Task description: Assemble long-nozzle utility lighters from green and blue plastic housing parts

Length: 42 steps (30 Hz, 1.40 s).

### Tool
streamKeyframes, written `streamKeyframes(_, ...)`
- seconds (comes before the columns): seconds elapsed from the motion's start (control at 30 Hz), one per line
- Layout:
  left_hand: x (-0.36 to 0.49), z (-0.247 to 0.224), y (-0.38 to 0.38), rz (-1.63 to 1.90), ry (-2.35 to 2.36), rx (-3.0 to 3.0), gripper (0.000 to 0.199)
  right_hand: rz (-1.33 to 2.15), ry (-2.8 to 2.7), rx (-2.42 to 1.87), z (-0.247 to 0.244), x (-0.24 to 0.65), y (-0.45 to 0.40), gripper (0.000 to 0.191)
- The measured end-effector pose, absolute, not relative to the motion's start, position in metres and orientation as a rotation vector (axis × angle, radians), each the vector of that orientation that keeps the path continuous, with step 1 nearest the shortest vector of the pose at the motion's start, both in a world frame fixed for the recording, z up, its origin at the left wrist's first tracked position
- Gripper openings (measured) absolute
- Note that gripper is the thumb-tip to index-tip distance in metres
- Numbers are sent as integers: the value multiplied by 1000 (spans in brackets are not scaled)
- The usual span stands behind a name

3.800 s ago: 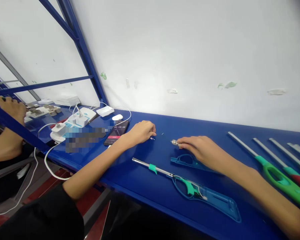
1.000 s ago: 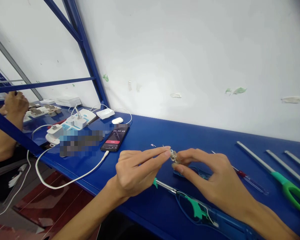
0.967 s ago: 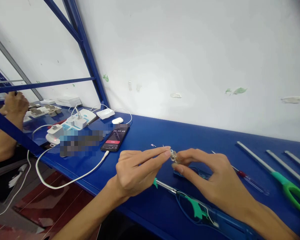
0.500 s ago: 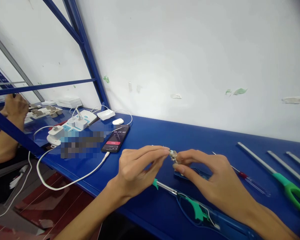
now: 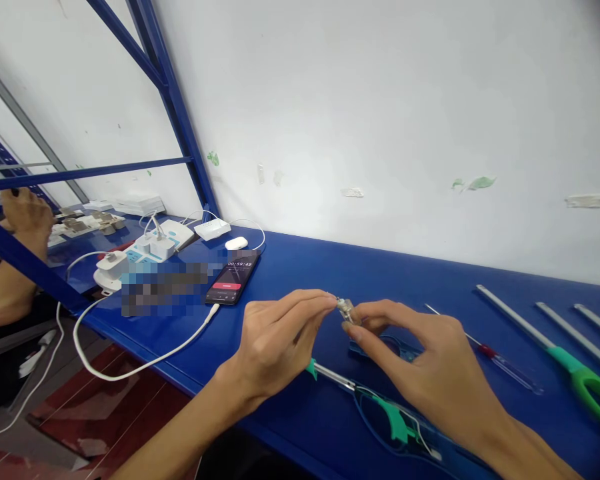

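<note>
My right hand [image 5: 425, 373] pinches a small metallic and whitish part [image 5: 347, 309] between thumb and forefinger, above the blue table. From the other side, the fingertips of my left hand [image 5: 280, 340] are pressed together at the part's left end; whether they grip a piece of it is too small to tell. Below my hands lies a blue tool body with a green trigger-like piece [image 5: 394, 417] and a metal rod [image 5: 333, 375]. Partly hidden behind my right hand is another blue piece [image 5: 375, 348].
A screwdriver [image 5: 510, 370], a green-handled tool [image 5: 575, 373] and metal tubes [image 5: 580, 337] lie to the right. On the left are a charging phone [image 5: 234, 277], a white case [image 5: 237, 243], a power strip [image 5: 145, 250] and a blue rack post [image 5: 180, 120]. Another person's hand [image 5: 27, 217] shows far left.
The small part has turned slightly in my right fingers. My left fingertips have shifted a little left. At the far left, the other person's hand has moved slightly.
</note>
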State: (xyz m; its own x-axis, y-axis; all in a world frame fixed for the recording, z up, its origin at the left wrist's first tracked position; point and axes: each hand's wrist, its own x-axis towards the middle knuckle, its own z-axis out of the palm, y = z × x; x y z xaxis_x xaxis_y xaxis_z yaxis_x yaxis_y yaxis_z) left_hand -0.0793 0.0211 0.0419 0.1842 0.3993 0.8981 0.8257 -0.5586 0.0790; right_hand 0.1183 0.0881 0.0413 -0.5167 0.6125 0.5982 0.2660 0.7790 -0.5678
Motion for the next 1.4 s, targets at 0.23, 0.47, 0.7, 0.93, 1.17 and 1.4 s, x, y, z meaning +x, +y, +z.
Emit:
streamKeyframes(0.23, -78, 38, 21, -1296, -1137, -2003, 17, 322, -2051, -563, 35, 113, 81, 5)
streamKeyframes(0.47, -76, 37, 20, -1232, -1123, -1989, 20, 140, -2050, -507, 35, 110, 77, 6)
streamKeyframes(0.7, -68, 53, 18, -1995, -1612, -2166, 8, 140, -2075, -547, 36, 115, 85, 9)
streamKeyframes(0.93, -67, 60, 17, -2375, -1673, -2287, 8, 139, -2108, -522, 35, 118, 87, 9)
streamKeyframes(1.17, -68, 61, 16, -2438, -1616, -2337, 6, 124, -2133, -440, 36, 120, 87, 10)
streamKeyframes(1.4, -71, 63, 14, -2391, -1644, -2364, 9, 244, -2151, -462, 36, 120, 89, 10)
